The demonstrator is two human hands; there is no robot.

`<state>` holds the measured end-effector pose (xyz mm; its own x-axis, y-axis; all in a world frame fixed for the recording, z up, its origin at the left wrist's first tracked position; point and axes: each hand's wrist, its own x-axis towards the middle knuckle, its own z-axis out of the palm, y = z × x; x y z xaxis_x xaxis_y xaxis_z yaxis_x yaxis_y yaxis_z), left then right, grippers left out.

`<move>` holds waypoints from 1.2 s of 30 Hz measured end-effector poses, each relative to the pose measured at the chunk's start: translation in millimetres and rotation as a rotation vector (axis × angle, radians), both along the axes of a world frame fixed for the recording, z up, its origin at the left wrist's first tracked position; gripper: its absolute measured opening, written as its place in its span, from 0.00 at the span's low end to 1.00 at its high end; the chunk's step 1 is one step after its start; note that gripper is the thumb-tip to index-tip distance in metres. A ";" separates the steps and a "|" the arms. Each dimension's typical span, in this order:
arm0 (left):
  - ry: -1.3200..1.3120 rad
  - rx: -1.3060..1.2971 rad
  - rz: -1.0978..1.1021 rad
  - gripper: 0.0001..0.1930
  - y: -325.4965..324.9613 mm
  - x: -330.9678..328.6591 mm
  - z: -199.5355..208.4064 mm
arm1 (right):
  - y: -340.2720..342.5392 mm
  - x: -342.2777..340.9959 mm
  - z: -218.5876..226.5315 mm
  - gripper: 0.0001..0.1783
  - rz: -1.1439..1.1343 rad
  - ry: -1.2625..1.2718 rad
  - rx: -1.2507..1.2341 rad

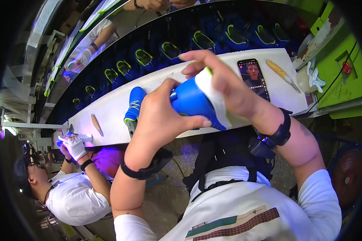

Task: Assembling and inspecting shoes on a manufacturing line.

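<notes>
Head view, from left to right: a co-worker in a white shirt sits at the lower left, a white-gloved hand [74, 146] resting at the end of the long white worktable [112, 106]. A small tan wooden-handled tool [96, 124] lies on the table just beyond that hand. Further along, a blue sports shoe with yellow-green laces [133, 105] rests on the table, just left of the person's left hand [159, 118]. That hand's fingers are curled and clamped on a blue shoe with a white sole [195, 102], the thumb pressed along its lower side, near the sole. The shoe is held above the near edge of the table, between both hands. The right hand [223, 82] covers the shoe from above, fingers bent over the white sole and closed on it, the fingertips reaching past its far edge. Right of the hands, a black smartphone with a lit screen [253, 78] lies flat on the table, and beside it a yellow-handled knife-like tool [281, 74]. Behind the table, a dark conveyor belt [181, 36] carries a row of blue shoes with yellow-green collars [171, 50].
</notes>
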<state>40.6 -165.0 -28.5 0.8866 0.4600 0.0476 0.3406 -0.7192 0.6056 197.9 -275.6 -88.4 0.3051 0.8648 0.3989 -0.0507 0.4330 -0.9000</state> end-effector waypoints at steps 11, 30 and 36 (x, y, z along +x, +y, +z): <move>-0.092 -0.139 0.071 0.37 24.3 -47.5 -36.5 | 26.0 -19.1 10.4 0.22 0.143 -0.274 -0.141; -0.024 0.226 0.012 0.32 -10.0 -26.6 -12.3 | 4.8 -21.2 9.0 0.44 0.117 -0.131 -0.075; -0.016 0.345 -0.076 0.34 -17.5 24.6 4.5 | -3.8 9.8 18.1 0.28 0.021 0.078 -0.063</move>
<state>65.1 -182.5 -24.0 0.9155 0.3473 0.2032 0.2709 -0.9053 0.3271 207.7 -279.4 -70.3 0.3147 0.8940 0.3188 -0.1303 0.3734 -0.9185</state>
